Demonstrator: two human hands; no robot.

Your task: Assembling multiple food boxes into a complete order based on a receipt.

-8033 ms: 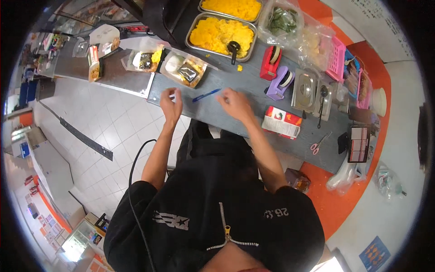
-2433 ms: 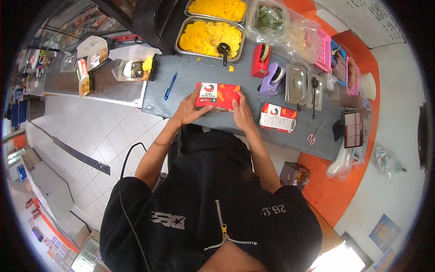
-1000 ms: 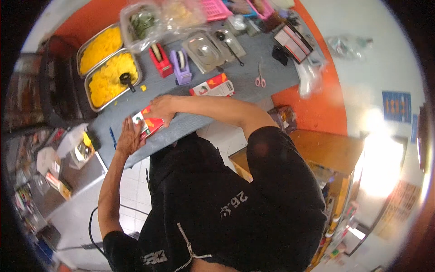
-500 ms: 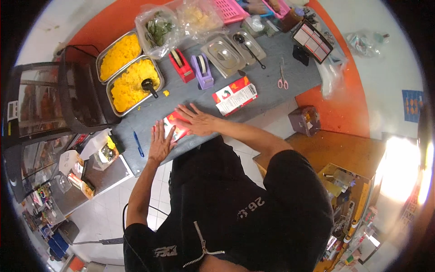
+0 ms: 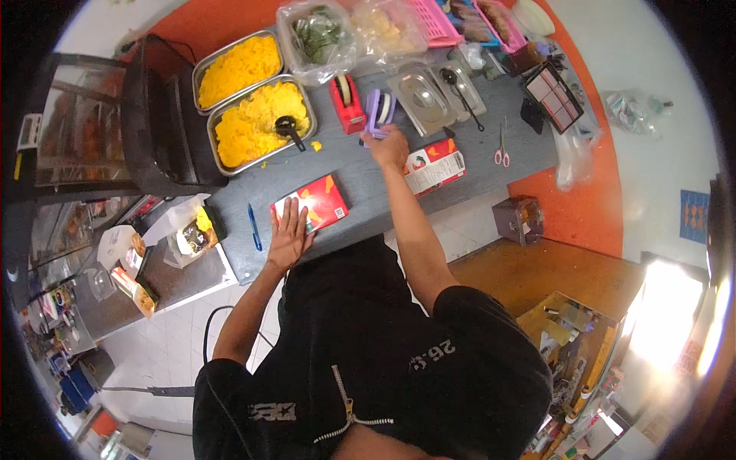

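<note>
Left hand [image 5: 290, 234] lay flat, open, pinning red box [image 5: 310, 203]; right hand [image 5: 389, 144] reached purple tape dispenser [image 5: 378, 112], grip unclear. Risk: one-handed pull could tip dispenser.

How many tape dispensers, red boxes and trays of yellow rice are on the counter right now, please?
Tape dispensers: 2, a red one and a purple one at the right hand.
Red boxes: 2, one under the left hand, another beside it.
Trays of yellow rice: 2.
Total: 6

The grey counter [image 5: 368, 172] carries two red boxes [image 5: 313, 204], a blue pen [image 5: 254, 227], tape dispensers [image 5: 347, 105] and seemingly scissors [image 5: 502, 147].
</note>
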